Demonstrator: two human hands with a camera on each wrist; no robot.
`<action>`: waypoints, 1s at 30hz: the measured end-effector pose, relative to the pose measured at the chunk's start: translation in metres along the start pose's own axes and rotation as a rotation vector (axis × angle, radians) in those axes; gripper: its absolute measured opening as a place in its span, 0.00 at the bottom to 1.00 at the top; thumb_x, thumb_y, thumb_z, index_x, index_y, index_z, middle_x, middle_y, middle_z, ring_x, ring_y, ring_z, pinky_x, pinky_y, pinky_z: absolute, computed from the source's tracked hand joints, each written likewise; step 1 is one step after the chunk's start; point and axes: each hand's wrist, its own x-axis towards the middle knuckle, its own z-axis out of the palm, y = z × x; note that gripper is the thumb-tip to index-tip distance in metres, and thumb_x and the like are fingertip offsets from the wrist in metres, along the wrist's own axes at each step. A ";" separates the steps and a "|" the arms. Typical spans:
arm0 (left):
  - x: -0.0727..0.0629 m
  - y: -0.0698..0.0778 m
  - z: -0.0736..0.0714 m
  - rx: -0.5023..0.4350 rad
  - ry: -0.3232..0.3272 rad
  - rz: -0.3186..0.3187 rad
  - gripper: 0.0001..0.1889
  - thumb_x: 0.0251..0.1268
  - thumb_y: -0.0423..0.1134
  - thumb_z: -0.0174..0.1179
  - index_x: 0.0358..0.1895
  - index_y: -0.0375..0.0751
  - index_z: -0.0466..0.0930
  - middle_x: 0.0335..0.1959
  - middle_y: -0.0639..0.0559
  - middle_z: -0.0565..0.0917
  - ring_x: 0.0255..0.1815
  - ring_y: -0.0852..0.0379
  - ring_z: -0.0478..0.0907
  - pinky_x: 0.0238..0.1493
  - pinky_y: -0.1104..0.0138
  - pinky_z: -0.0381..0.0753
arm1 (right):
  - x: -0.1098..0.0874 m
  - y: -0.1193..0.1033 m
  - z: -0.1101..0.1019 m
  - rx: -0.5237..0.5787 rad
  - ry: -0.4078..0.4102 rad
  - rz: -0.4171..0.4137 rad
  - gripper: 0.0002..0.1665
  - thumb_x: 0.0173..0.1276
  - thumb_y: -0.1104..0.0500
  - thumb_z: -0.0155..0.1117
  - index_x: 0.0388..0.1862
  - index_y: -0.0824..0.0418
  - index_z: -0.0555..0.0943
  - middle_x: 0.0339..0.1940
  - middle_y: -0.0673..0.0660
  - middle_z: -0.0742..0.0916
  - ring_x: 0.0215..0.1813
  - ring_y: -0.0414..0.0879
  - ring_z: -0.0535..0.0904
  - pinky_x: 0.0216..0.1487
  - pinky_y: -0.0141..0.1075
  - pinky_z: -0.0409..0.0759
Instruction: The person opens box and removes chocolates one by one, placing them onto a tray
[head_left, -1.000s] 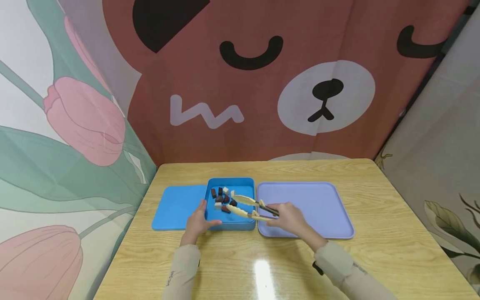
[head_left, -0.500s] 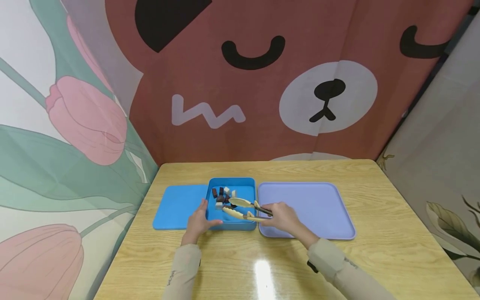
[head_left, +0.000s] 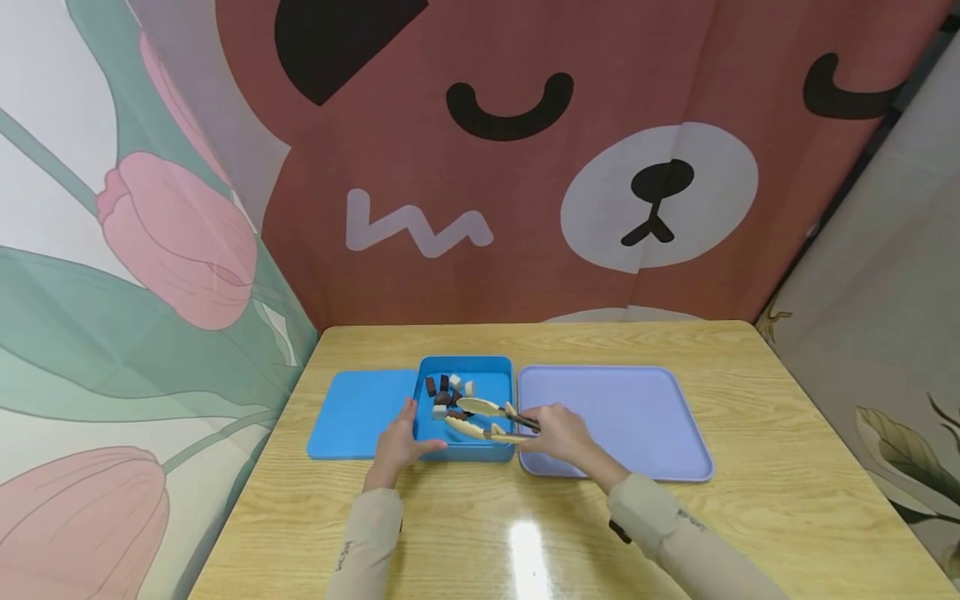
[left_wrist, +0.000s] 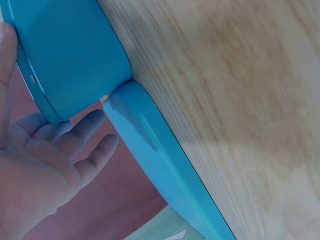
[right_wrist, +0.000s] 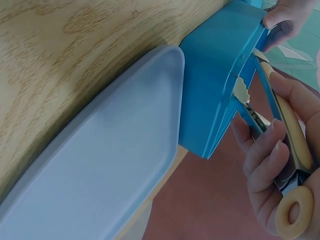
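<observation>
A blue box [head_left: 501, 383] sits mid-table with several small dark brown and white blocks [head_left: 448, 390] inside. My left hand [head_left: 396, 446] rests against the box's front left corner, thumb along the front wall, fingers loosely straight [left_wrist: 90, 130] beside the box [left_wrist: 70, 60]. My right hand [head_left: 561, 433] grips cream tongs [head_left: 480, 407] by their handle end [right_wrist: 290, 125]. The tong arms stand apart and reach over the box's right wall [right_wrist: 220, 85] down among the blocks. I cannot tell if a block is between the tips.
A flat blue lid [head_left: 352, 412] lies left of the box, touching it [left_wrist: 160, 165]. A lavender tray [head_left: 637, 417] lies right of the box [right_wrist: 100, 165]. Printed curtains close off the table's far and left sides.
My right hand has moved left with the tongs, so their tips reach deeper into the box. The left hand has stayed at the box corner.
</observation>
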 end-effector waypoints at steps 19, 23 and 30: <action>0.000 0.000 0.000 -0.015 0.001 0.008 0.52 0.42 0.51 0.69 0.67 0.27 0.50 0.68 0.35 0.50 0.65 0.36 0.51 0.58 0.48 0.59 | 0.005 -0.003 0.006 -0.059 -0.010 -0.006 0.34 0.40 0.49 0.76 0.49 0.60 0.81 0.37 0.57 0.84 0.24 0.41 0.72 0.19 0.35 0.70; 0.000 0.000 0.000 -0.017 0.006 0.010 0.52 0.42 0.51 0.69 0.66 0.27 0.51 0.68 0.35 0.50 0.65 0.37 0.51 0.58 0.48 0.59 | 0.006 -0.005 0.007 -0.068 -0.021 0.010 0.34 0.41 0.49 0.76 0.49 0.60 0.81 0.39 0.57 0.84 0.22 0.41 0.68 0.17 0.33 0.66; -0.001 0.000 0.000 -0.020 0.010 0.014 0.51 0.42 0.50 0.69 0.66 0.27 0.51 0.68 0.35 0.50 0.65 0.37 0.52 0.58 0.48 0.59 | 0.009 -0.006 0.010 -0.069 -0.024 0.001 0.32 0.42 0.50 0.75 0.49 0.60 0.81 0.36 0.56 0.84 0.19 0.41 0.66 0.15 0.33 0.64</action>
